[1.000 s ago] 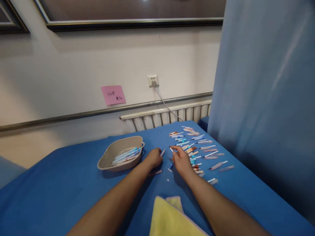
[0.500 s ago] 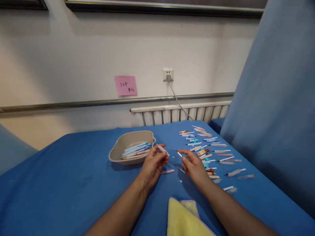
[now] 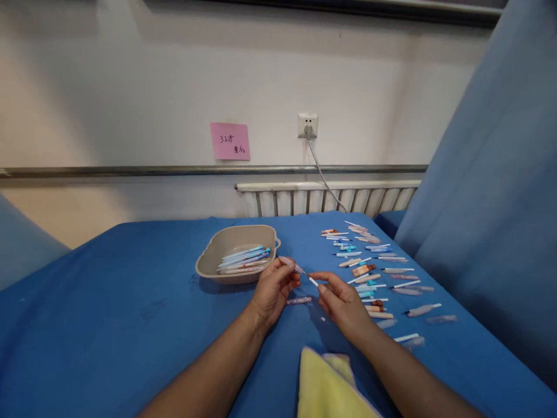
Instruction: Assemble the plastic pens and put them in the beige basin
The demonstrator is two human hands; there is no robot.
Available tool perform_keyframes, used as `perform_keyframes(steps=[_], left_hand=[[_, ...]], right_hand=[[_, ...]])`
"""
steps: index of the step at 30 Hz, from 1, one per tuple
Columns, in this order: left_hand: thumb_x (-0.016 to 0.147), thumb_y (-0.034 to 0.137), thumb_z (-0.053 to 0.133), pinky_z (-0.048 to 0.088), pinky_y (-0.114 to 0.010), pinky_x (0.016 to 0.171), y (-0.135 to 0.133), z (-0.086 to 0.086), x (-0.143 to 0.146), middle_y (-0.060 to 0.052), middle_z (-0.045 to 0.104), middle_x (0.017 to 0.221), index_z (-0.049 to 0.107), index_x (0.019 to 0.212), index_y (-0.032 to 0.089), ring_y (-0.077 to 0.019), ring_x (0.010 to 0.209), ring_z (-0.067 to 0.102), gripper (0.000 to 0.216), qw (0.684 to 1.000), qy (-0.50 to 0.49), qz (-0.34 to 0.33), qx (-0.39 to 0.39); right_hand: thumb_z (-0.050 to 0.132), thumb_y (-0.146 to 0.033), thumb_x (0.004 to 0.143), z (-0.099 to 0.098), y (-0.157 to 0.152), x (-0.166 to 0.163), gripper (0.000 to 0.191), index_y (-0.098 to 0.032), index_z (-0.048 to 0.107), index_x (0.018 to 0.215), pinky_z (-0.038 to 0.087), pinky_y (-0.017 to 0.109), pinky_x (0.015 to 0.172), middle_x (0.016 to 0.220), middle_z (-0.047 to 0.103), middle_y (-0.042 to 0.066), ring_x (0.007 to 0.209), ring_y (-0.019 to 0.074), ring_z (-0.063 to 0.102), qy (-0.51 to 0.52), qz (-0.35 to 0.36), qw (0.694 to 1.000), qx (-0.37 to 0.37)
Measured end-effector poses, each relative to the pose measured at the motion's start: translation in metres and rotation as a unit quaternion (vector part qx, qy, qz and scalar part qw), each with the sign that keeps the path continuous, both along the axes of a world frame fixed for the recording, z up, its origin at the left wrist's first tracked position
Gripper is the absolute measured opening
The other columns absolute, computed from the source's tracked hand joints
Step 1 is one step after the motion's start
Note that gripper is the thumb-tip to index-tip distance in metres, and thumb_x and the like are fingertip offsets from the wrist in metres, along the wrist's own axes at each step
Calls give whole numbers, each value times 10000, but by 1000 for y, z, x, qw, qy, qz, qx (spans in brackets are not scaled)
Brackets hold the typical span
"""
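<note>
Between the fingers of my left hand is a pale pinkish pen barrel, its open end pointing right. My right hand pinches a thin white pen refill. The refill's dark tip meets the barrel's end; I cannot tell whether it has gone inside. Below my left fingers a clear pinkish pen part lies on the blue cloth. A small white bit sits close to my right hand.
A beige basket with several pens stands behind my left hand. Rows of disassembled pen parts cover the cloth to the right. A yellow cloth lies in front, a blue curtain hangs at right, and a radiator lines the wall.
My hands have come closer together, and the refill's tip has moved left to the barrel's end. The camera view has shifted slightly.
</note>
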State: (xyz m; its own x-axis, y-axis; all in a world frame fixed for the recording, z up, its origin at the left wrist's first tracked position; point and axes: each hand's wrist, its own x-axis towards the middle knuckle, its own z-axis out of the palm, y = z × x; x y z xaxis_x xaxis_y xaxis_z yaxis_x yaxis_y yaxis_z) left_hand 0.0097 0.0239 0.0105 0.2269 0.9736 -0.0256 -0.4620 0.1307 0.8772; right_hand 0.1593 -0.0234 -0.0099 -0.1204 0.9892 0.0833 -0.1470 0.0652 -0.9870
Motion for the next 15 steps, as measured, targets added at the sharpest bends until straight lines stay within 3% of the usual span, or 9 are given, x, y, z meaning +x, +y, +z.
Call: perform_keyframes(steps=[10, 15], left_hand=[[710, 256, 677, 437, -202, 584, -3, -5, 3, 25, 568, 653, 565, 755, 157, -91, 583, 537, 157, 995, 83, -19, 56], [674, 261, 712, 425, -210, 585, -12, -7, 13, 32, 561, 637, 580, 752, 153, -85, 564, 521, 188, 987, 133, -64, 68]], right_hand=[[534, -453, 784, -4, 2, -1, 337, -185, 535, 988, 179, 197, 379, 446, 339, -107, 387, 75, 278, -7, -12, 1000, -2], [535, -484, 777, -12, 7, 1, 349, -188, 511, 959, 183, 197, 376, 425, 369, -111, 367, 76, 289, 8, -39, 999, -11]])
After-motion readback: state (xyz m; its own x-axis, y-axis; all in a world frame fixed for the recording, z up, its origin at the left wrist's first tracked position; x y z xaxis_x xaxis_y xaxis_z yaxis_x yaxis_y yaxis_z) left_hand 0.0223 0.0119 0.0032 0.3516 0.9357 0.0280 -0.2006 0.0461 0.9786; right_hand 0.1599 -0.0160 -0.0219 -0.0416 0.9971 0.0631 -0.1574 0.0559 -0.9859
